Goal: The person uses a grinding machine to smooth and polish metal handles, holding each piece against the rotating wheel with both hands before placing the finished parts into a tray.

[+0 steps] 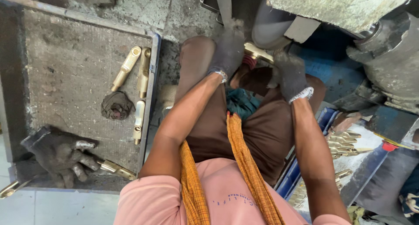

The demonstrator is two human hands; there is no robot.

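Note:
My left hand (229,50), in a dark grey glove, reaches forward over my knee and closes around a grey upright lever (224,4) on the machine. My right hand (290,74), also gloved, grips one end of a brass part (257,51) that lies between the two hands under the machine's head. The part's far end is hidden behind my left glove. Brown trousers and an orange cloth (244,164) fill the space below my arms.
A metal tray (65,54) on the left holds several brass parts (126,67), a crumpled dark rag (117,105) and a dark glove (59,153). A heap of brass parts (342,142) lies at the right by a blue crate (290,181). Heavy grey machine parts (384,54) stand at upper right.

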